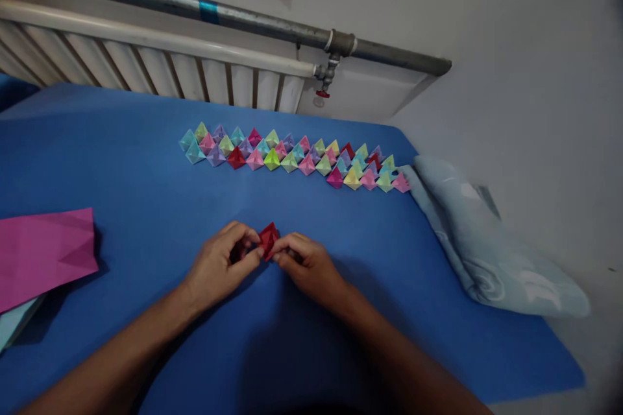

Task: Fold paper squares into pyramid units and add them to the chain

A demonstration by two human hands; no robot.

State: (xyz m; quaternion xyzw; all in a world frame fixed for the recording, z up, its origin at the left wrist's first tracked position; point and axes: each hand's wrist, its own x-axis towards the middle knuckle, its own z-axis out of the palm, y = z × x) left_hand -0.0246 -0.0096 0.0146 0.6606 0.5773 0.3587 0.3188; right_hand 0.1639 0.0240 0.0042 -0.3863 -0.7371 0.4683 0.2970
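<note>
A small folded red paper piece is held between both hands above the blue surface. My left hand pinches its left side with thumb and fingertips. On its right side, my right hand grips the lower edge between thumb and index finger. Beyond the hands lie rows of small folded paper pieces in pink, green, blue, purple, yellow and red, set close together.
Large pink paper lies at the left over light blue paper. A folded pale blue cloth rests at the right. A radiator, a metal pipe and a red-handled valve line the back wall.
</note>
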